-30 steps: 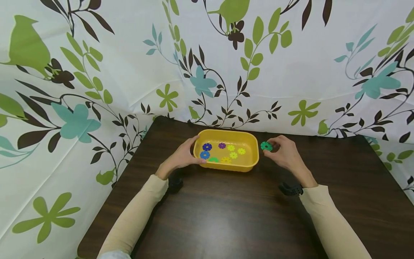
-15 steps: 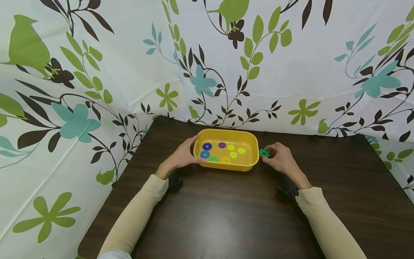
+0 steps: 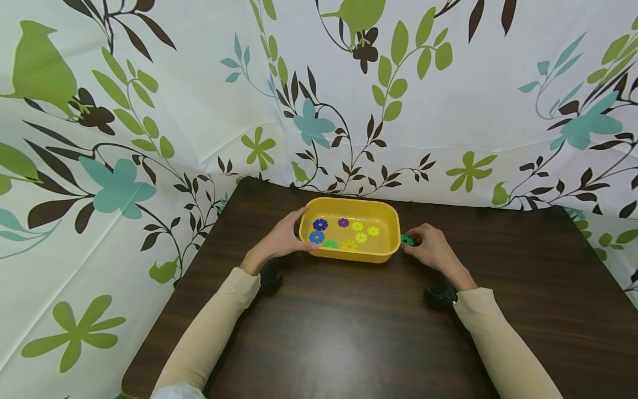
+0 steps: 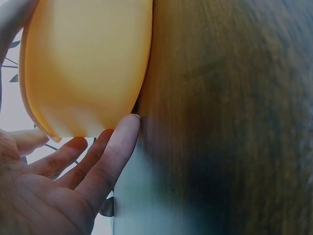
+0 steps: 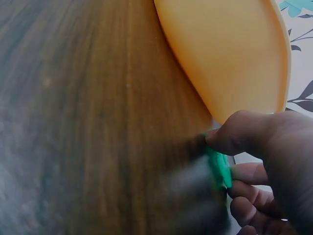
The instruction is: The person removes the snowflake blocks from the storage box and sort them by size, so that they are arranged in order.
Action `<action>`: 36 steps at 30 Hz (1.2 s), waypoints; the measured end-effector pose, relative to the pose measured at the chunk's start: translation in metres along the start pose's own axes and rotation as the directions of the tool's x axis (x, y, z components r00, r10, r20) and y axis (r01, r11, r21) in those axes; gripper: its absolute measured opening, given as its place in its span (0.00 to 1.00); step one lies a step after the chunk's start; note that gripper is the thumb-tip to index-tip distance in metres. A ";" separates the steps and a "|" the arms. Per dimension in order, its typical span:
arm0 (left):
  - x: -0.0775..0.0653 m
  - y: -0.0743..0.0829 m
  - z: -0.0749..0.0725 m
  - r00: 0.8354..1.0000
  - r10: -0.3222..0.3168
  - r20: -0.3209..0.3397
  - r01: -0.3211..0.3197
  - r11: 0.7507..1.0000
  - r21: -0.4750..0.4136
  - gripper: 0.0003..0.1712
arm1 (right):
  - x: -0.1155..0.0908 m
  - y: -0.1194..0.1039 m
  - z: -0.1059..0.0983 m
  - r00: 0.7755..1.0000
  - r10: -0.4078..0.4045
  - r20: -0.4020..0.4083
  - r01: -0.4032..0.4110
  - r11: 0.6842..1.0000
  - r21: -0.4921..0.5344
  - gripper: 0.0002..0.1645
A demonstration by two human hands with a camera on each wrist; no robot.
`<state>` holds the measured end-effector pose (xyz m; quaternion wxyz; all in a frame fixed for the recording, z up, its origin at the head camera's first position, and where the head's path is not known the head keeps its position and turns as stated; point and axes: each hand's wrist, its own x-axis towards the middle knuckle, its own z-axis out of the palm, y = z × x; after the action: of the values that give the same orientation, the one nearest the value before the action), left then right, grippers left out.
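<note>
A yellow plastic tub [image 3: 356, 256] stands near the back of the table. My left hand [image 3: 281, 238] holds its left end, thumb over the front rim and fingers [image 4: 110, 159] against the end wall. Inside the tub lie several flower-shaped plastic discs, among them a dark blue disc [image 3: 320, 224], a purple disc [image 3: 343, 223] and yellow ones. Just off the tub's right end, my right hand [image 3: 431, 246] pinches a green notched disc [image 5: 220, 169] between thumb and fingers. That disc is held on edge low by the tabletop in the right wrist view, partly hidden by the thumb.
The dark wood-grain table [image 3: 334, 327] stretches in front of the tub and to both sides. A white curtain [image 3: 199, 111] printed with birds, leaves and flowers hangs right behind the table and along its left side.
My right hand has moved down and slightly left with the green disc, bringing it beside the tub's right end. The left hand has stayed on the tub, which has not visibly moved.
</note>
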<state>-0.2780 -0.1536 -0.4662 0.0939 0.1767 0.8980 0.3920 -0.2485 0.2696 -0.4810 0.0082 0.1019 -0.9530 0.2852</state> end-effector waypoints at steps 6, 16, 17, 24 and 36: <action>0.000 -0.001 0.000 1.000 -0.003 0.001 0.003 1.000 -0.006 0.70 | 0.001 -0.002 -0.002 0.999 0.031 0.032 -0.031 0.999 0.007 0.26; 0.000 -0.001 0.001 1.000 -0.008 0.002 0.008 1.000 -0.013 0.69 | 0.001 -0.002 -0.003 0.996 0.066 0.063 -0.067 0.998 0.017 0.28; 0.000 -0.001 0.000 1.000 -0.007 0.001 0.007 1.000 -0.011 0.69 | 0.001 -0.001 -0.003 0.996 0.066 0.064 -0.067 0.998 0.017 0.28; 0.001 -0.001 0.000 1.000 0.000 0.003 0.000 1.000 0.007 0.70 | 0.001 0.001 -0.007 0.997 0.047 0.066 -0.047 0.999 -0.001 0.30; 0.000 -0.002 0.001 1.000 0.004 0.004 -0.004 1.000 -0.009 0.70 | 0.002 -0.030 -0.043 0.999 -0.026 -0.038 0.025 0.999 -0.027 0.33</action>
<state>-0.2782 -0.1547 -0.4684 0.0956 0.1790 0.8956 0.3958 -0.2465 0.2688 -0.4285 0.0318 0.1085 -0.9550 0.2743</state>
